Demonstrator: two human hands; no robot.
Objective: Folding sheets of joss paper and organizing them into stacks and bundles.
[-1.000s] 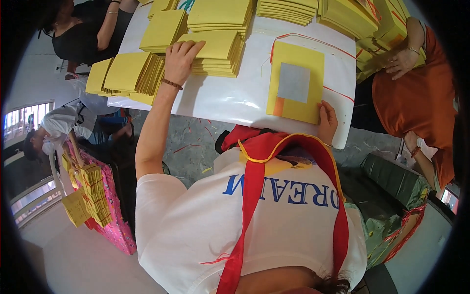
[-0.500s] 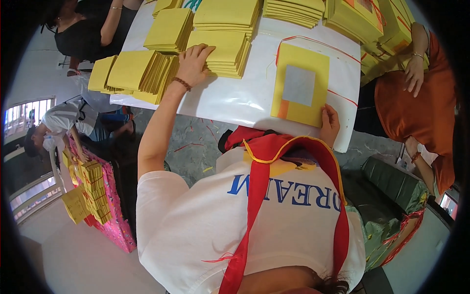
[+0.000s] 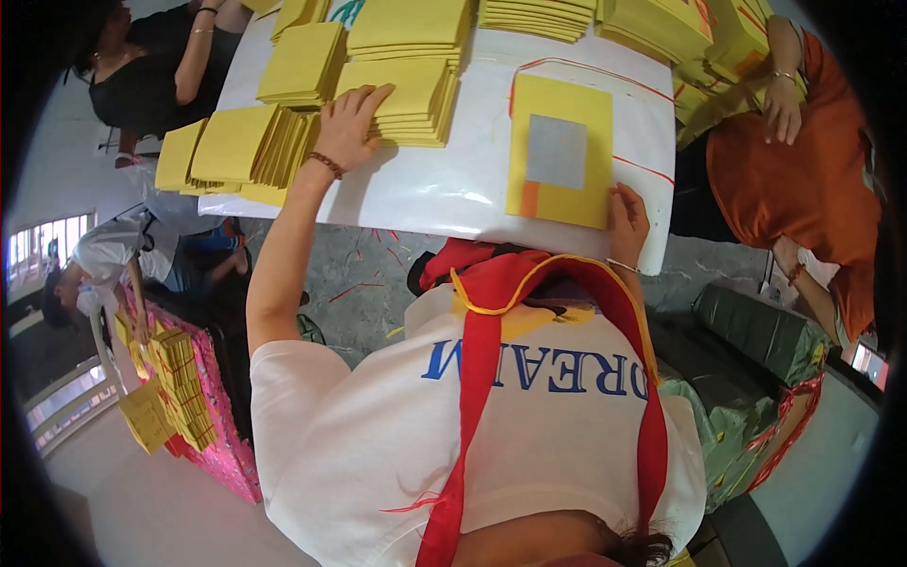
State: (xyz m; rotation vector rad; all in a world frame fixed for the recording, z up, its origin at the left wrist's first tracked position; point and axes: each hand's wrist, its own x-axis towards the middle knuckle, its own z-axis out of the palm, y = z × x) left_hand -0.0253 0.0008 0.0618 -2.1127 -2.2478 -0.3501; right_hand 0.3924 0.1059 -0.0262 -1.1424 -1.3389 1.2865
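Left grip (image 3: 350, 130) at edge of stack (image 3: 412, 93)

Matt paper on a glossy, plastic-looking white worktop (image 3: 444, 194).
From my remote seat I see a dull yellow paper stack (image 3: 408, 90), a flat paper pad (image 3: 597, 151) with a smooth greyish patch (image 3: 556, 151), a woven-cloth red strap (image 3: 477, 397) and shiny, crinkled green plastic wrapping (image 3: 761, 331).

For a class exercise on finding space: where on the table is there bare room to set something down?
The widest bare patch of table lies between the left hand and the yellow packet; a narrow strip right of it is crossed by red string. The left and far sides are crowded with stacks.
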